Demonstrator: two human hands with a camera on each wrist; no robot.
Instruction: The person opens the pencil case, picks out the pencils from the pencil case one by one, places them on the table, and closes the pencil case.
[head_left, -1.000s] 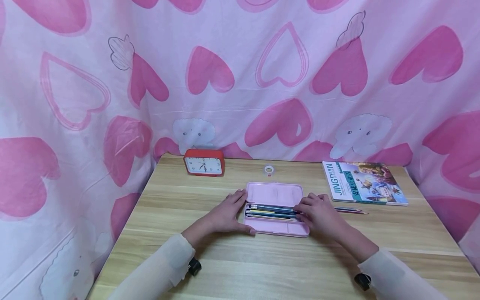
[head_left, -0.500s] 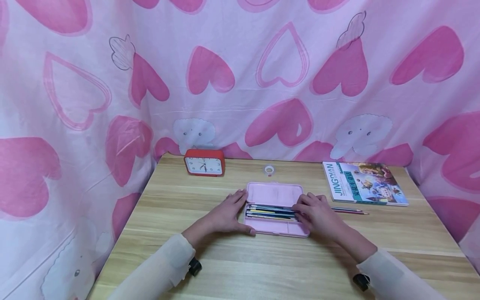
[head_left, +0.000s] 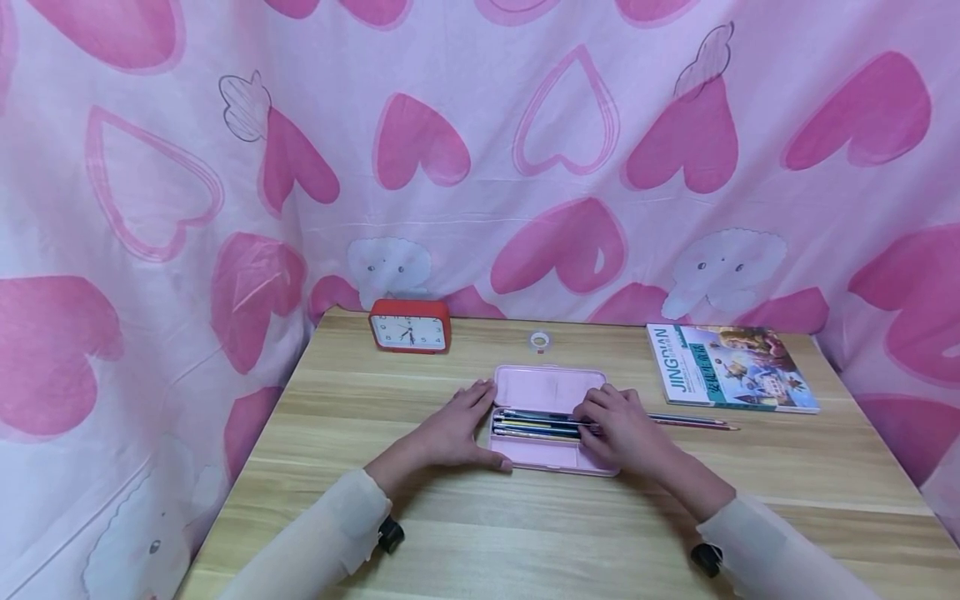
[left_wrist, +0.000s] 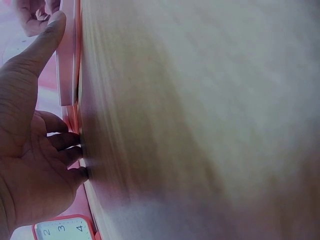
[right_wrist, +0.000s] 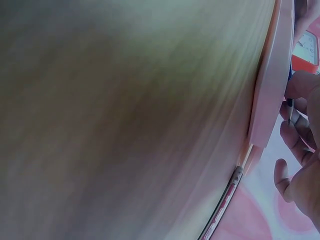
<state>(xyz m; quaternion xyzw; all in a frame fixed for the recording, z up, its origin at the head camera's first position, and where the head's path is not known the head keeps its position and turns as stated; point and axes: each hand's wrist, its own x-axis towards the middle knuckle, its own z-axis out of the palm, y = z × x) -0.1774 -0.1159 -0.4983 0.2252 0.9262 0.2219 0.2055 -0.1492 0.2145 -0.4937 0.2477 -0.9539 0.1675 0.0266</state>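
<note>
A pink pencil case (head_left: 540, 457) lies open on the wooden table, lid folded back. Several pencils (head_left: 536, 427) lie side by side in its long compartment. My left hand (head_left: 453, 425) rests spread at the case's left end, thumb along the front edge and fingers by the lid. In the left wrist view the fingertips touch the table. At the case's right end, my right hand (head_left: 626, 429) pinches a dark pencil (right_wrist: 290, 114); its tip shows between the fingers in the right wrist view. That hand hides the right ends of the pencils inside.
More pencils (head_left: 697, 422) lie on the table right of the case. Behind them is a picture-covered book (head_left: 738, 367). A red alarm clock (head_left: 410, 326) stands at the back left, and a small tape roll (head_left: 539, 341) sits behind the case. A heart-patterned curtain hangs behind.
My right hand has shifted a little to the left over the case, uncovering more of the pencils on the table. My left hand and the case look unmoved.
</note>
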